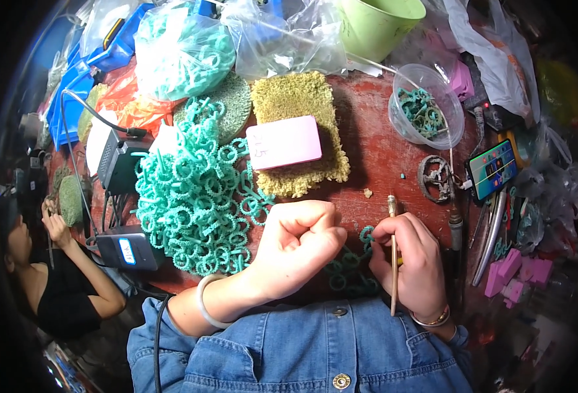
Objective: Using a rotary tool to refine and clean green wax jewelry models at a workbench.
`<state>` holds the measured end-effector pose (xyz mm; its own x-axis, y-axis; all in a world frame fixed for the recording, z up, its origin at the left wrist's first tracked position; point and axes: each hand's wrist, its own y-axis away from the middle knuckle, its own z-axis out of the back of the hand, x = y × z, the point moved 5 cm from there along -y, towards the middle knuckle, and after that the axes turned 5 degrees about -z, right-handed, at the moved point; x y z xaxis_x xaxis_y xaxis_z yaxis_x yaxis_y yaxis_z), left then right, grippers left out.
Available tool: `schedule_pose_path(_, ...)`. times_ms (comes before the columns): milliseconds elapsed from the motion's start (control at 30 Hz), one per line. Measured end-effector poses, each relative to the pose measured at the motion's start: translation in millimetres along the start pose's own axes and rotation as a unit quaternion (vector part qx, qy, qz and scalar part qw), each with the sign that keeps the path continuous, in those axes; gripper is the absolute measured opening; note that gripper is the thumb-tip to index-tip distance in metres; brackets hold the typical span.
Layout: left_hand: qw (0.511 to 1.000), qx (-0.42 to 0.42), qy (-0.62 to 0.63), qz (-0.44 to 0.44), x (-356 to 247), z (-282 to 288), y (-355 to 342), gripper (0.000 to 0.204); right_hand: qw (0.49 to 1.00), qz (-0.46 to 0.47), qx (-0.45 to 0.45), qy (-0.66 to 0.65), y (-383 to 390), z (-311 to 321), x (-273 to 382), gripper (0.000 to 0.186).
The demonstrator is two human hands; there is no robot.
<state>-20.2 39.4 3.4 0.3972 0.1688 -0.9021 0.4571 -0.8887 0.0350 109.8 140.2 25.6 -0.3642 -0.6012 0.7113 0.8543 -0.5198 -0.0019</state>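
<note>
My left hand (300, 241) is closed in a fist above the table's near side; what it holds, if anything, is hidden. My right hand (415, 265) pinches a thin wooden stick-like tool (394, 262), upright, with a pale, metal-looking tip at its far end. A small green toothed ring (367, 237) shows at the right fingertips; whether they grip it is unclear. Left of my fist lies a large pile of green toothed rings with short stems (191, 203). More green rings (348, 270) lie in shadow between my hands, partly covered.
A pink block (284, 142) rests on a yellow rough-textured pad (295, 95). A clear tub (451, 121) holds small green pieces. Right stand a phone (492, 169) and pink blocks (504, 272); left, black boxes (128, 249) with cables. Another person (66, 288) sits far left.
</note>
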Motion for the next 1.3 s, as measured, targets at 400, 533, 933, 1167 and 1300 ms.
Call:
schedule_pose_path(400, 0.99, 0.131, -0.05, 0.011, 9.4, -17.7, -3.1, 0.044, 0.981, -0.003, -0.09, -0.172, 11.5, 20.1, -3.6, 0.025)
schedule_pose_path(533, 0.981, 0.171, 0.024, 0.084, 13.2, -19.2, -4.4, 0.04, 0.976, 0.01, -0.067, -0.209, 10.6, 20.6, -5.6, 0.025)
schedule_pose_path(933, 0.942, 0.108, 0.258, 0.188, 18.8, -14.0, -3.2, 0.031, 0.935, 0.025, -0.134, -0.328, 15.6, 27.2, -10.4, 0.075)
schedule_pose_path(1167, 0.939, 0.105, 0.274, 0.18, 18.6, -12.9, -2.6, 0.032, 0.958, 0.193, -0.173, -0.123, 15.9, 35.7, 7.3, 0.021)
schedule_pose_path(1300, 0.934, 0.103, 0.285, 0.188, 20.3, -13.7, -2.2, 0.032, 0.959, 0.211, -0.158, -0.103, 11.8, 31.3, 10.5, 0.018)
